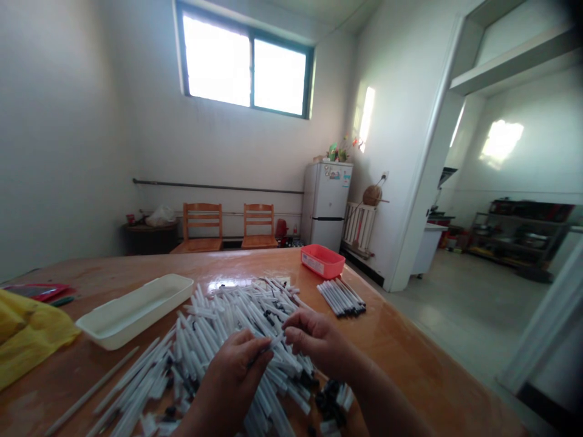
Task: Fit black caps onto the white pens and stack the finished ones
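Over a large pile of whitish pen barrels (pixel 214 328), my left hand (pixel 239 367) is closed, pinching a pale pen barrel (pixel 276 341) between thumb and fingertips. My right hand (pixel 316 340) is closed too, with thumb and forefinger together at the far end of that barrel; any small part between those fingertips is too small to make out. Black caps (pixel 331 397) lie clustered below my right wrist, and more are scattered in the pile. To the right, a neat row of pens (pixel 341 297) lies side by side, black ends towards me.
A cream tray (pixel 98 331) stands left of the pile, beside a yellow plastic bag (pixel 31 334). At the table's far right is a red plastic basket (pixel 322 261). Two wooden chairs (pixel 203 227) and a fridge (pixel 328 200) stand beyond the table (pixel 396 352). A doorway opens on the right.
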The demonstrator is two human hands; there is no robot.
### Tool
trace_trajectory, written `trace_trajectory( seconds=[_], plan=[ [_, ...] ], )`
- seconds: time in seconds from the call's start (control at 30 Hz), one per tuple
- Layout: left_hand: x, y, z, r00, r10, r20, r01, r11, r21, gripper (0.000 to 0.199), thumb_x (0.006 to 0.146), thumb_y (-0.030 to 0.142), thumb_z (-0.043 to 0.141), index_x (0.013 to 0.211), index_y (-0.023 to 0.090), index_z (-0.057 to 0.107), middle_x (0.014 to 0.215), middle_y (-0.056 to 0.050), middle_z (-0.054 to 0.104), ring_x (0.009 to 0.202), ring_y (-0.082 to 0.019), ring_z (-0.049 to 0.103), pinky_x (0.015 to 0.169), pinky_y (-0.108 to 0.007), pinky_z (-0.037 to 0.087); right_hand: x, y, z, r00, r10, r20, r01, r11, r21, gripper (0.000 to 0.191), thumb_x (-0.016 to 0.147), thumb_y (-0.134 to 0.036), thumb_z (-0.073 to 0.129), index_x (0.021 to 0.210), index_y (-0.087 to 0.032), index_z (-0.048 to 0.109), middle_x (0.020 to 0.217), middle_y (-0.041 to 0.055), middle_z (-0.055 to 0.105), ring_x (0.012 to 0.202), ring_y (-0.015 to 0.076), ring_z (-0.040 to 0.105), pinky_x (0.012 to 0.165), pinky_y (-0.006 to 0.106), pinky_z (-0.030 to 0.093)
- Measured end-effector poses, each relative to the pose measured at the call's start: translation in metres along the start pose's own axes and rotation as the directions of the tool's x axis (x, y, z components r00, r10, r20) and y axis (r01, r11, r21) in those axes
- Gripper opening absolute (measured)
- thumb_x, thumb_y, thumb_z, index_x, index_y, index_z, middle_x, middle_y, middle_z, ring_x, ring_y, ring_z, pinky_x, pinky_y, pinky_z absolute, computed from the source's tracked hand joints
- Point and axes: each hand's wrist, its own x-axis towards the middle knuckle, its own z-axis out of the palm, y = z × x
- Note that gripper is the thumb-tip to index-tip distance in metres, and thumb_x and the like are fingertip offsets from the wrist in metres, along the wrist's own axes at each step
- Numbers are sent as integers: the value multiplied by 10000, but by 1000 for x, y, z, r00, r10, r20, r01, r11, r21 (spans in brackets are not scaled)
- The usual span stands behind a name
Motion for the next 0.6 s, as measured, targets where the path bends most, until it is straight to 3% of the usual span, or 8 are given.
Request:
trace_trajectory(
  seconds=[0.07, 0.27, 0.4, 0.53, 0.6],
  plan=[
    [0, 1, 0, 1000, 2, 18, -2, 1000, 10, 239, 956, 306, 516, 888, 212, 725, 783, -49, 611, 774, -194, 611, 696, -279, 472, 0, 1, 1, 1000, 1, 0, -1, 999, -51, 329, 904, -502, 596, 858, -177, 613, 713, -3, 598, 606, 121, 533, 554, 230, 397],
    [-1, 1, 3, 998, 26, 53, -28, 999, 39, 238, 972, 305, 492, 937, 221, 712, 826, -52, 620, 817, -199, 613, 731, -292, 466, 3, 4, 2, 999, -38, -7, 37, 985, -168, 520, 931, -588, 502, 611, -178, 504, 555, -47, 395, 534, 96, 356, 497, 235, 277],
    [-2, -1, 3, 998, 2, 59, -2, 1000, 9, 248, 979, 329, 486, 914, 210, 694, 845, -53, 616, 818, -194, 608, 747, -300, 460, 4, 2, 2, 999, -44, -27, 40, 991, -125, 532, 951, -607, 450, 652, -176, 533, 576, -32, 450, 545, 102, 407, 512, 233, 307],
    [-3, 0, 1, 999, -10, 47, 11, 1000, -15, 248, 978, 327, 486, 891, 207, 685, 833, -50, 607, 807, -192, 602, 739, -299, 455, 1, 0, 2, 999, -38, -2, 38, 999, -9, 373, 914, -553, 564, 881, -183, 605, 732, -5, 585, 611, 121, 531, 560, 233, 403],
    [-2, 1, 0, 999, -11, 49, 12, 1000, -7, 251, 979, 324, 481, 886, 207, 683, 824, -48, 603, 805, -193, 600, 735, -299, 453, -1, 2, 2, 999, -31, 8, 31, 999, -30, 344, 914, -524, 579, 886, -182, 607, 736, -3, 596, 607, 121, 540, 559, 234, 408]
  ],
)
